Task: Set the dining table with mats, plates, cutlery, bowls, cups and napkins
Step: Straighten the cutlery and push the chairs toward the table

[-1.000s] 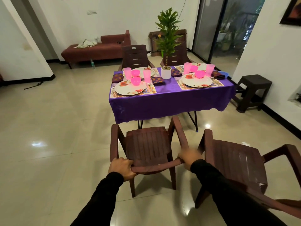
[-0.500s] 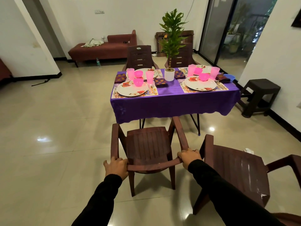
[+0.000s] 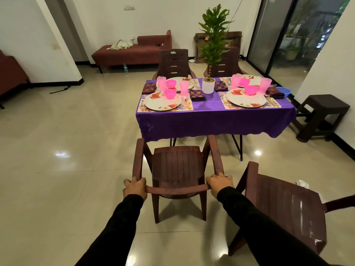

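— Four places looked laid on the purple-clothed table [image 3: 215, 120], as far as I could see: floral mats, flowered plates [image 3: 162, 101], pink bowls [image 3: 169, 93], pink cups [image 3: 184, 88] and checked napkins [image 3: 197, 94]. Cutlery showed beside the near-left plate; elsewhere it was too small for me to tell.

— So what did you judge was left?

— Little on the tabletop itself. I judged the seating was the remaining job: two brown plastic chairs stood on the near side, not pushed in.

— Where were your hands?

— Both were clamped on the top rail of the nearer chair [image 3: 177, 169], well apart. My left hand [image 3: 134, 188] gripped the rail's left corner, my right hand [image 3: 220, 183] its right corner, fingers curled over.

— And the table from there?

— Straight ahead, beyond the chair, whose front arms almost met the cloth's hem. The second chair [image 3: 284, 204] stood just beside my right arm, angled away.
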